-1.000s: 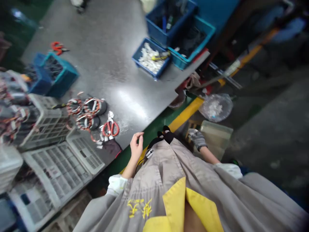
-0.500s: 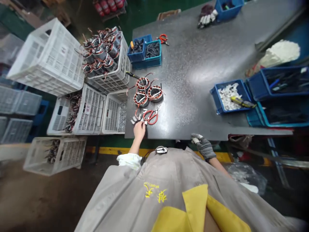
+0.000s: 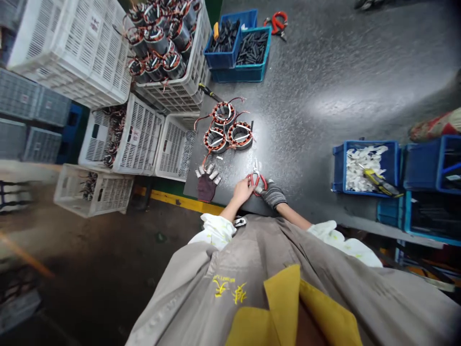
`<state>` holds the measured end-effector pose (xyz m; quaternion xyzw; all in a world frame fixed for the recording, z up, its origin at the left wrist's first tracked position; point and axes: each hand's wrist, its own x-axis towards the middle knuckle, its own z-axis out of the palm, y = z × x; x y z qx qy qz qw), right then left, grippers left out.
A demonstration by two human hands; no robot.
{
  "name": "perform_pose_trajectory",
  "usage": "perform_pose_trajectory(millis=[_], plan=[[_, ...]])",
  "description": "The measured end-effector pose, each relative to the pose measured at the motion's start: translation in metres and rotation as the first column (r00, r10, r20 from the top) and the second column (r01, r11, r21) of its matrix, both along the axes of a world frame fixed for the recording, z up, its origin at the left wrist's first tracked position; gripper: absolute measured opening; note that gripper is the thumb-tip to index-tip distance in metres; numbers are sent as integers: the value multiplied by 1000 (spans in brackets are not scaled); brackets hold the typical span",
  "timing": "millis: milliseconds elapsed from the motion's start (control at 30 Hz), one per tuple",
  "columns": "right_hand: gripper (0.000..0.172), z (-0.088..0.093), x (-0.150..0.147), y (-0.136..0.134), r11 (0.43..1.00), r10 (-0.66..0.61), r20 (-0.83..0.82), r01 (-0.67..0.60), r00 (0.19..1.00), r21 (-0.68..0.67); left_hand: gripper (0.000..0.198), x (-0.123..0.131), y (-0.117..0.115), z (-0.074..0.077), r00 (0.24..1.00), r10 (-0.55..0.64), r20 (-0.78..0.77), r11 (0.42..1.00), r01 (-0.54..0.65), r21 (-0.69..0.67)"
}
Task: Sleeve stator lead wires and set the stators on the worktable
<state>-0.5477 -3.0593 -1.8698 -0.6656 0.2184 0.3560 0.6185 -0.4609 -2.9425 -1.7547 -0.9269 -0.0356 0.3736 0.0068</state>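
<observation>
Red-handled scissors (image 3: 256, 179) lie between my two hands near the table's front edge, their silver blades pointing away from me. My bare left hand (image 3: 242, 191) has its fingers closed at the left handle loop. My right hand (image 3: 272, 193), in a grey striped glove with pale fingertips, is closed around the right loop. Left of the hands, a dark maroon glove (image 3: 208, 186) with white fingertips rests flat on the table. Just beyond it stand three motor stators with copper windings: one at the back (image 3: 224, 114), one front left (image 3: 215, 140) and one on the right (image 3: 240, 136).
White crates at the left include one full of stators (image 3: 169, 79). Blue bins of black sleeves (image 3: 252, 50) stand at the back, near other red-handled scissors (image 3: 277, 23). A blue bin with white pieces (image 3: 365, 166) and a yellow-black cutter (image 3: 382, 182) sits right.
The scissors have moved right, away from the stators, with my left hand. My right hand has come from the table edge to their handle. The maroon glove now lies apart from my left hand.
</observation>
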Motion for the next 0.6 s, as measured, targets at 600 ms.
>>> perform_pose_trajectory(millis=[600], plan=[[49, 6, -10, -9, 799, -521, -294, 579, 802, 164, 18, 67, 53, -23, 940, 307, -149, 888, -339, -311]])
